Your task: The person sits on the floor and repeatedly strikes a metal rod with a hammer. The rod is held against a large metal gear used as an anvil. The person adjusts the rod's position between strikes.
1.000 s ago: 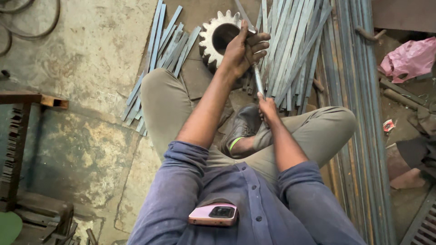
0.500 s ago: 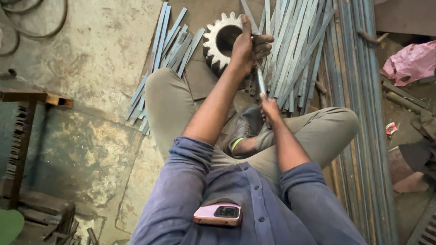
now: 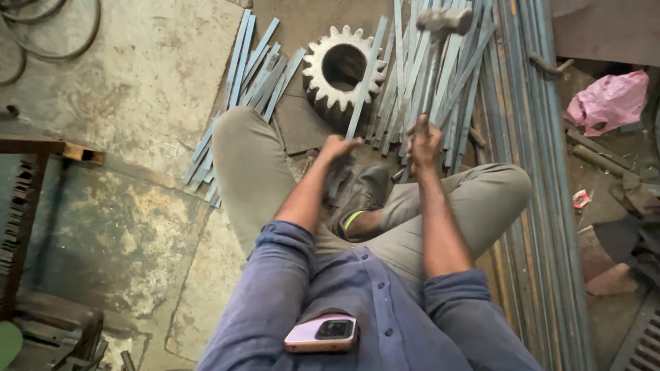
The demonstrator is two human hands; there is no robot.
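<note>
The metal strip (image 3: 363, 82) lies across the gear (image 3: 344, 72) at top centre, left hand (image 3: 338, 148) gripping its near end; right hand (image 3: 424, 141) clenches the raised hammer (image 3: 443, 20). Strike squarely over the gear, fingers well back.

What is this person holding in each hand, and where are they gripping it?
The right hand grips a hammer by its handle's lower end. The left hand holds a metal strip at its near end.

A grey flat metal strip (image 3: 363, 79) leans across the toothed gear (image 3: 343, 71), hammer (image 3: 433, 62) raised.
</note>
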